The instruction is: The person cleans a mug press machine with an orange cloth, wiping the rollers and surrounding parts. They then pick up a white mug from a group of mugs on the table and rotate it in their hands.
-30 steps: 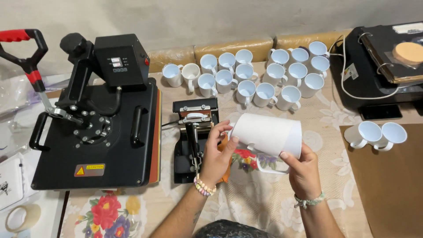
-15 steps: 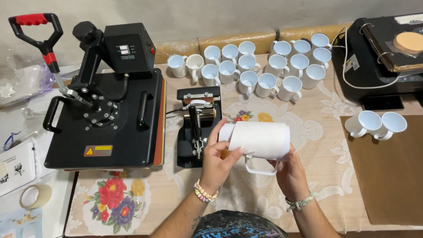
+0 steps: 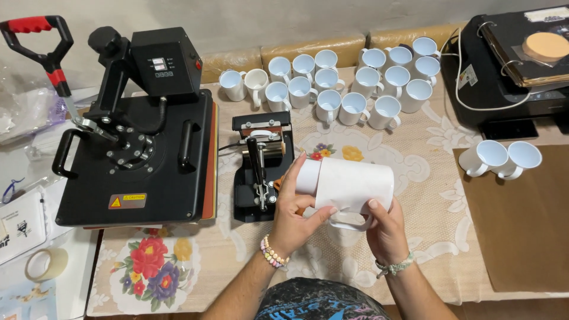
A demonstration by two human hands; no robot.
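Hands clamp a white mug (image 3: 349, 185) sideways above the bench — left hand (image 3: 294, 216) at its mouth, right hand (image 3: 385, 228) under the handle. Loose paper wrap could slide askew; a slip drops it beside the mug press (image 3: 261, 169).

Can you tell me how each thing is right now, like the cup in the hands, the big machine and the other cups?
White mug: on its side, wrapped in white paper, handle down.
Left hand: gripping the mug's left end.
Right hand: holding the mug near its handle.
Flat heat press: closed, red-gripped lever up.
Small mug press: empty.
Group of white mugs: upright, empty.
Two mugs: tipped on their sides.
Tape roll: lying flat.
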